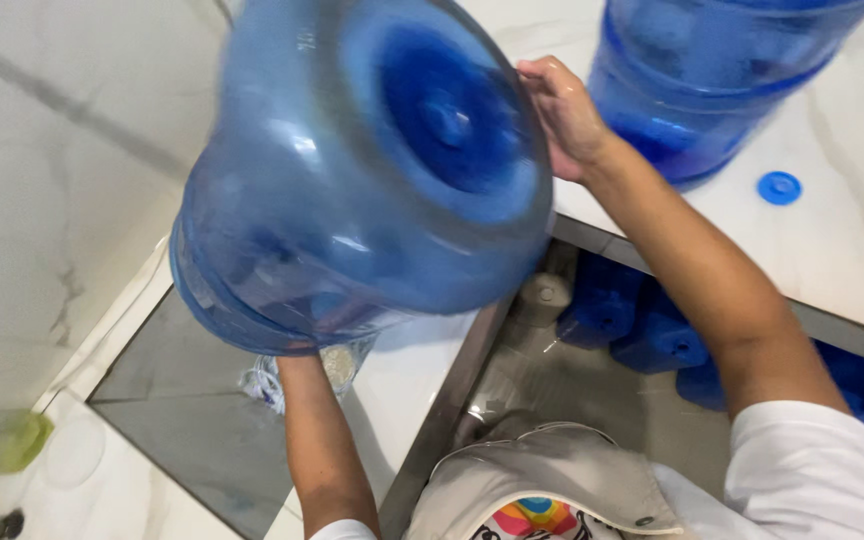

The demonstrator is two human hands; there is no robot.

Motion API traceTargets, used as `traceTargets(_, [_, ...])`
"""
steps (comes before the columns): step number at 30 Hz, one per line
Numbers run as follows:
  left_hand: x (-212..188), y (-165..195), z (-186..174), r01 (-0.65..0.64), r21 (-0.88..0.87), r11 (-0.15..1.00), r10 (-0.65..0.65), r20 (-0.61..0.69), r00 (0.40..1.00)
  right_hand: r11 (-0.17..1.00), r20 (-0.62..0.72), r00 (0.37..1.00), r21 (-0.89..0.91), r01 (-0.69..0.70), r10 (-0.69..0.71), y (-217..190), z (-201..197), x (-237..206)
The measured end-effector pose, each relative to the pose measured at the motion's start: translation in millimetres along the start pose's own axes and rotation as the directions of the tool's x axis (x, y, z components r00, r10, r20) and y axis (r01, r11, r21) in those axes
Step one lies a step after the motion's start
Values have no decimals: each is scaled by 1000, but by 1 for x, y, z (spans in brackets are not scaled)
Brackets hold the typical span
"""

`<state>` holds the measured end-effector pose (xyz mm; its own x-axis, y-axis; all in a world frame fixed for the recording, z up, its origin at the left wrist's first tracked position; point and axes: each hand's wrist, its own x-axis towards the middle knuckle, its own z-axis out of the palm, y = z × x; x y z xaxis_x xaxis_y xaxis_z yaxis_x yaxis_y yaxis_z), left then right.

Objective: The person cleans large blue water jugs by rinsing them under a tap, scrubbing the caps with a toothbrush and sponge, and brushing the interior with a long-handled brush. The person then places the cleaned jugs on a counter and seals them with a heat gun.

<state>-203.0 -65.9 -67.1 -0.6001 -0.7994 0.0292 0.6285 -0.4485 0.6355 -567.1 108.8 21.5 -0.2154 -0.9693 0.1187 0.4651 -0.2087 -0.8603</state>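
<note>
Large blue water jug (362,170) tilted on its side above a sink, right hand (564,115) fingers wrapped on its base rim, left hand hidden beneath, grip unclear, white counter (852,250) alongside

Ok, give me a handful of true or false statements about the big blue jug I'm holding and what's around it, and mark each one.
1. The large blue water jug is held tilted, its base toward the camera. True.
2. The right hand grips the jug's base rim. True.
3. The jug stands upright on the counter. False: it is lifted off it, over the sink.
4. A small blue cap lies on the white counter. True.
5. The second blue jug lies on the floor. False: it stands on the counter.
6. The left hand hangs free. False: the left forearm reaches up under the jug.
</note>
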Motion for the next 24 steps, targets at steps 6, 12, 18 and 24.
traceTargets(6, [7, -32, 85, 7, 24, 1000, -9, 95, 995, 999, -266, 964, -18, -27, 22, -37, -90, -166])
traceTargets(12, [-11, -153, 268, -168, -6, 986, 159, 362, 919, 996, -424, 902, 7, 88, -77, -72, -203, -354])
traceTargets(18, [-30, -333, 498, -486, 290, 824, 160, 705, 691, 962, -485, 833, -85, 260, -268, -163, -354, -461])
traceTargets(24, [-11, -491, 690, -662, 350, 663, 14, 878, 478, 922, -531, 758, -141, 361, -379, -243, -502, -520])
